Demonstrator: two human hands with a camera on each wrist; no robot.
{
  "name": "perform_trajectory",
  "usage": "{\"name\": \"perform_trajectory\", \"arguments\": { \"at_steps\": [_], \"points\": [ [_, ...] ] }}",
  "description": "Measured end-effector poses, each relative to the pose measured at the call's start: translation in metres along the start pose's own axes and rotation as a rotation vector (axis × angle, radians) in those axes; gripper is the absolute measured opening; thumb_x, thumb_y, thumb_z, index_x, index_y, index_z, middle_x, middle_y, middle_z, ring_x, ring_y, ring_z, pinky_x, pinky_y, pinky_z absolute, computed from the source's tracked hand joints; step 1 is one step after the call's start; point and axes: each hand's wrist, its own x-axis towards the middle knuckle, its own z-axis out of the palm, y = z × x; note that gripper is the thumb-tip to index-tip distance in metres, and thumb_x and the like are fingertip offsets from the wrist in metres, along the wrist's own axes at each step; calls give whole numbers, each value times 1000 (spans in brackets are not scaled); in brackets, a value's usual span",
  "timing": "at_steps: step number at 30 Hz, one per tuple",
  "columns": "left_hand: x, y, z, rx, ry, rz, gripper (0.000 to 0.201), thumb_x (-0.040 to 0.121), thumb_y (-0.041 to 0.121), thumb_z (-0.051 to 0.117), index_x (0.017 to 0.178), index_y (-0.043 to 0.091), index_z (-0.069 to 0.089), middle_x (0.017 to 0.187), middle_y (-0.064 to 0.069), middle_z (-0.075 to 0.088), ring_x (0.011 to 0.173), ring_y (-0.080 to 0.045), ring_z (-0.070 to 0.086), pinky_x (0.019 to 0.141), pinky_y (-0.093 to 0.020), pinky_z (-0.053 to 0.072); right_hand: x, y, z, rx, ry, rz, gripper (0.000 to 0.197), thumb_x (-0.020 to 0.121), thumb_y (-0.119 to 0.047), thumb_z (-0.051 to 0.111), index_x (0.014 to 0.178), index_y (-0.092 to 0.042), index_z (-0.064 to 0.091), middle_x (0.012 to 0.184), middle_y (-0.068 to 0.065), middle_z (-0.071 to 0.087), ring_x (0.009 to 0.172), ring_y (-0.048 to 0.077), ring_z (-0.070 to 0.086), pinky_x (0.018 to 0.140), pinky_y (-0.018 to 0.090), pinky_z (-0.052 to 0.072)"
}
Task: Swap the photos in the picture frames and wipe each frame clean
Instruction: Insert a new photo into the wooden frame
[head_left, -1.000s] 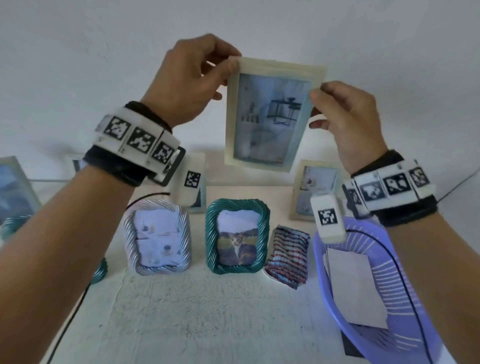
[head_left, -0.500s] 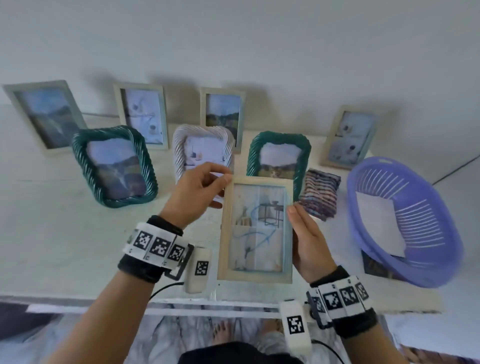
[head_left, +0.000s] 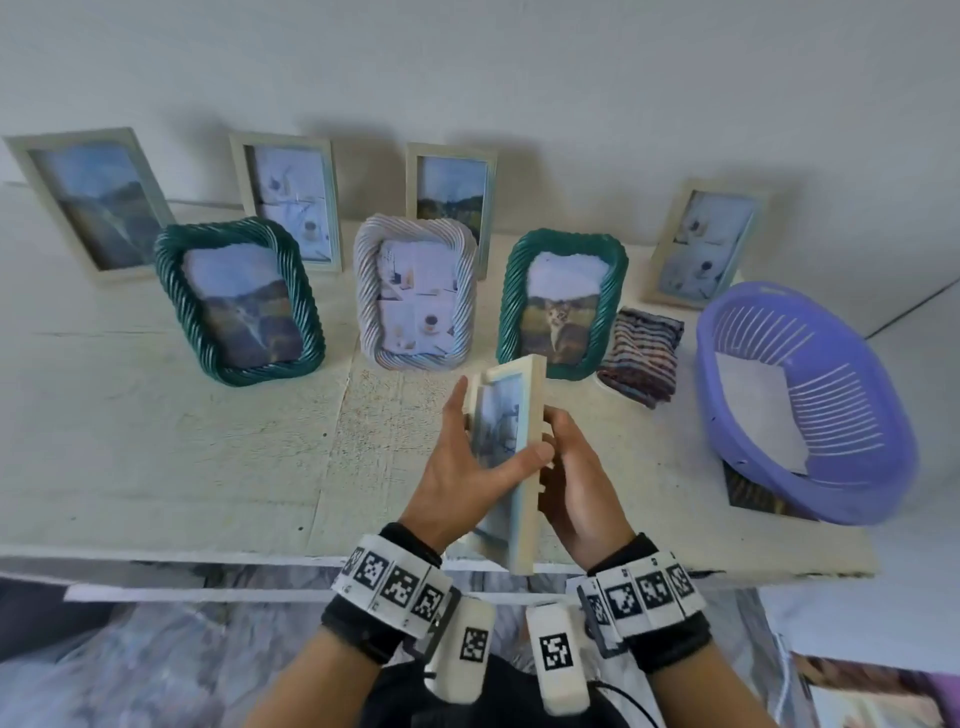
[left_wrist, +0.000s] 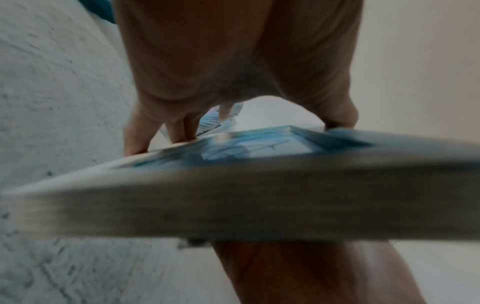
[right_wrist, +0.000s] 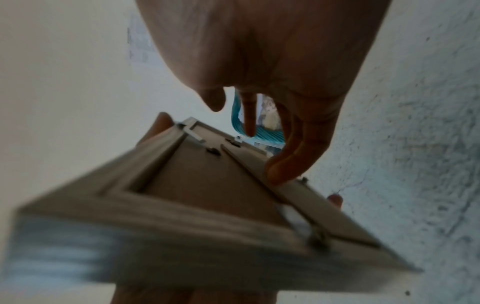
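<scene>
On the worktop (head_left: 156, 441) before me stand seven frames: four plain along the wall, three rope-edged in front, with a striped cloth (head_left: 641, 356) and purple basket (head_left: 810, 467) to the right. My left hand (head_left: 462, 467) and right hand (head_left: 576, 488) clamp an eighth, the pale frame (head_left: 511, 441), above the near edge, turned edge-on, long axis pointing away, glass facing left.
</scene>
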Motion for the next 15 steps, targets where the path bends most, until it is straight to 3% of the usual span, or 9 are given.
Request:
{"name": "perform_trajectory", "arguments": {
  "at_steps": [3,7,11,13,15],
  "points": [
    [-3,1,0,-131,-3,23,112,54,67,74,148,44,17,138,4,50,131,-8,47,106,-35,41,2,1,3,-57,-1,21,52,98,-51,38,125,-9,56,115,17,67,105,39,63,88,55,50],
    [-10,0,-8,-237,-57,82,91,61,59,74,141,43,33,133,5,57,127,-2,51,99,-30,45,4,-2,-2,-103,150,-39,36,102,-39,39,108,-8,57,89,14,69,70,26,57,63,37,47],
    [-9,-14,-29,-487,86,92,56,72,41,77,118,18,57,110,-5,69,98,-19,67,78,-34,56,5,0,-19,-238,258,-95,22,101,-32,44,106,-16,59,91,9,66,80,20,62,69,32,49],
    [-7,-25,-37,-501,186,65,35,82,27,76,108,10,61,98,-12,70,89,-26,67,71,-34,56,4,4,-28,-332,247,-138,16,99,-28,49,106,-19,61,96,3,67,85,16,65,72,30,53],
    [-1,-41,-40,-399,277,13,15,88,17,68,101,11,67,92,-9,73,88,-28,68,70,-34,59,4,8,-34,-549,218,-239,13,98,-19,52,105,-19,63,100,-8,66,89,2,62,78,21,50]
  ]
}}
